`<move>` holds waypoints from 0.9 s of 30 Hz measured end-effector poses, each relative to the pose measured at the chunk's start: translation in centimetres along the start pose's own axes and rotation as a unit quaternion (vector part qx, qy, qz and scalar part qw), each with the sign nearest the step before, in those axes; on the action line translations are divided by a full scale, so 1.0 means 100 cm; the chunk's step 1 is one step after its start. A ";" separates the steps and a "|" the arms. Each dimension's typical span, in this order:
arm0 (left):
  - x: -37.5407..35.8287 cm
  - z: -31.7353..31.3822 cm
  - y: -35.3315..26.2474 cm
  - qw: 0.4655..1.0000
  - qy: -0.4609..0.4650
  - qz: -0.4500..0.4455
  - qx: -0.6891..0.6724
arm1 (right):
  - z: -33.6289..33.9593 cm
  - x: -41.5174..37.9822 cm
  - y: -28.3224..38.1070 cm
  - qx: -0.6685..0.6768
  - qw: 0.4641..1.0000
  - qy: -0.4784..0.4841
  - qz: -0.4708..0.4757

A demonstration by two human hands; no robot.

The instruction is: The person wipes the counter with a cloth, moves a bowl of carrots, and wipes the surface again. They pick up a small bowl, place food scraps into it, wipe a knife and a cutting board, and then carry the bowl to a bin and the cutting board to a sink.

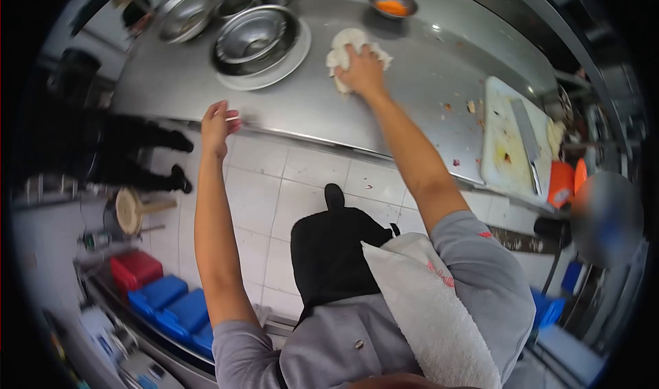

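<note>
My right hand (362, 70) presses down on a crumpled white cloth (351, 40) lying on the steel table (425, 80), its fingers spread over the cloth. Off the table's front edge, my left hand (220, 124) hangs in the air with fingers partly bent and apart, holding nothing. Nearest to it on the table are nested metal bowls (252, 35) on a white round plate or tray (274, 80). Behind the cloth sits a small metal bowl (392, 2) with shredded orange food. A white cutting board (500, 135) with a large knife (527, 135) lies at the right.
Food scraps (472, 106) dot the table beside the board. More metal bowls (187, 15) stand at the back left. Another person in dark clothing (130, 149) is at the left. Below left are blue bins (182, 313) and a red bin (136, 271); a stool (129, 210) stands nearby.
</note>
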State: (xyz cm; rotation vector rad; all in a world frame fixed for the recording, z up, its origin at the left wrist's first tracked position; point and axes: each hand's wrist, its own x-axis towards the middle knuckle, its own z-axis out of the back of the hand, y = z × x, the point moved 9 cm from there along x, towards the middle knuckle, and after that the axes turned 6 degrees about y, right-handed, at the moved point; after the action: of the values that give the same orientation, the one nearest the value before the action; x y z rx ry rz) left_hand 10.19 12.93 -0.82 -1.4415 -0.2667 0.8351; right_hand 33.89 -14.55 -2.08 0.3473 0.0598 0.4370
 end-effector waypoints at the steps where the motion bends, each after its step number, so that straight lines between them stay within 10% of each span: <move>1: 0.011 -0.012 0.012 0.998 0.014 0.010 -0.057 | 0.000 -0.002 -0.006 0.013 0.997 -0.046 0.065; 6: 0.010 -0.036 0.054 0.992 0.002 -0.102 -0.075 | 0.008 -0.089 -0.013 0.038 0.979 -0.008 0.202; 10: -0.042 -0.090 0.055 0.979 0.116 -0.131 -0.109 | 0.025 -0.121 -0.047 0.354 0.934 0.007 0.052; 12: -0.040 -0.097 0.037 0.965 0.188 -0.170 -0.068 | 0.046 -0.116 -0.060 0.689 0.720 0.050 -0.066; 14: -0.043 -0.126 0.013 0.931 0.275 -0.240 0.024 | 0.062 -0.105 -0.098 0.421 0.898 -0.123 -0.038; 17: -0.024 -0.141 0.004 0.912 0.302 -0.273 0.044 | 0.048 -0.108 -0.116 -0.092 0.975 0.004 -0.202; 27: -0.129 -0.182 -0.053 0.711 0.373 -0.560 0.205 | 0.010 -0.131 -0.024 -0.131 0.978 -0.090 -0.139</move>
State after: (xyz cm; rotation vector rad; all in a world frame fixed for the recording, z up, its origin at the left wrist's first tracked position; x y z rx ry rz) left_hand 14.41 -8.77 5.37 -0.8188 -0.2480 -0.6809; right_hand 23.07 -22.45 -2.13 0.1149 -0.1233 0.1324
